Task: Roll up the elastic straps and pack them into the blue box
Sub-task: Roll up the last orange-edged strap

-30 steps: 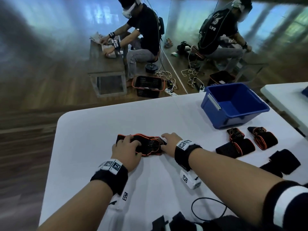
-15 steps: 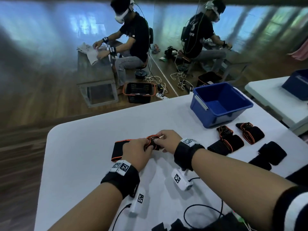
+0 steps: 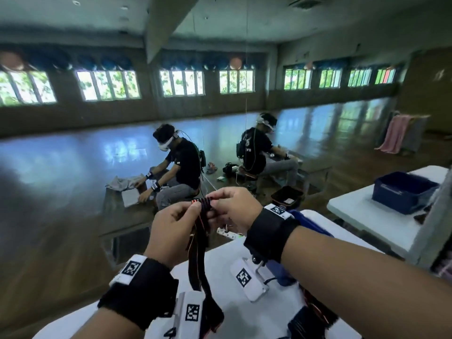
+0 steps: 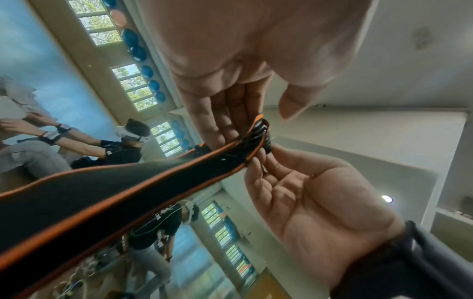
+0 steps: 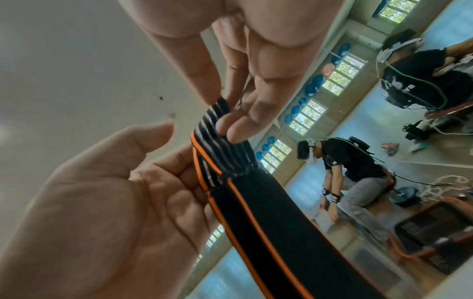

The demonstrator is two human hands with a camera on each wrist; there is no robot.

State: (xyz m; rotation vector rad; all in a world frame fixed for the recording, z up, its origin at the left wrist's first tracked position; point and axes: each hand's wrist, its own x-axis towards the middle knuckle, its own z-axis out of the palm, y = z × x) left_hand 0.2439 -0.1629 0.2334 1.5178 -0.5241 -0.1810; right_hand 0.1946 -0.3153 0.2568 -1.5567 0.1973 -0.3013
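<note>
A black elastic strap [image 3: 200, 243] with orange edging hangs in the air over the white table [image 3: 227, 304]. Its ribbed end [image 3: 205, 203] is bunched at the top. My left hand [image 3: 189, 212] pinches that end from the left and my right hand [image 3: 219, 204] pinches it from the right. In the left wrist view the strap [image 4: 128, 192] runs from the fingertips [image 4: 217, 139] toward the camera. The right wrist view shows two fingertips [image 5: 230, 127] pressing on the ribbed part [image 5: 222, 153]. My right wrist hides most of the blue box [image 3: 311, 222].
Dark straps [image 3: 310, 319] lie on the table at the lower right, under my right forearm. A second blue box [image 3: 403, 194] stands on another white table to the right. Beyond the table edge a person sits on the wooden floor beside a mirror wall.
Both hands have lifted the strap off the table, and it now hangs down from its ribbed end. The head view has swung up toward the room.
</note>
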